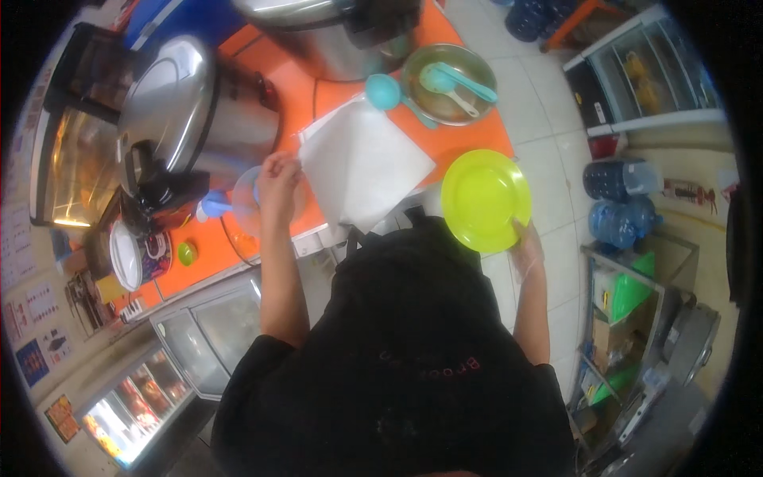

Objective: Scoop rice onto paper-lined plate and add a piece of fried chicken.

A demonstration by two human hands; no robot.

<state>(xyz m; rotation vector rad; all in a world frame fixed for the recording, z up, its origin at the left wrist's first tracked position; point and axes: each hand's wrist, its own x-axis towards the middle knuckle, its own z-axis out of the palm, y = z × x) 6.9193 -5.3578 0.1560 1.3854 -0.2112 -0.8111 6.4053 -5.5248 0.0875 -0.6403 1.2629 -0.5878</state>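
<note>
My right hand (528, 250), which seems to be in a thin clear glove, grips the rim of a lime-green plate (486, 200) at its lower right. The plate is tilted with its bare inner face towards me. My left hand (279, 176) has its fingertips pinched together at the left edge of a white paper sheet (363, 164). This sheet lies slanted over the orange counter (417, 134), its near corner reaching past the counter's front edge. Below my left hand is a translucent round lid (243, 206), partly hidden by the wrist.
Two large steel rice cookers, one at left (238, 125) and one at the back (334, 53), stand on the counter. A metal bowl (489, 65) holds plastic spoons; a turquoise ladle (383, 92) rests beside it. At left are a white-lidded tub (126, 256) and a lit display case (83, 173).
</note>
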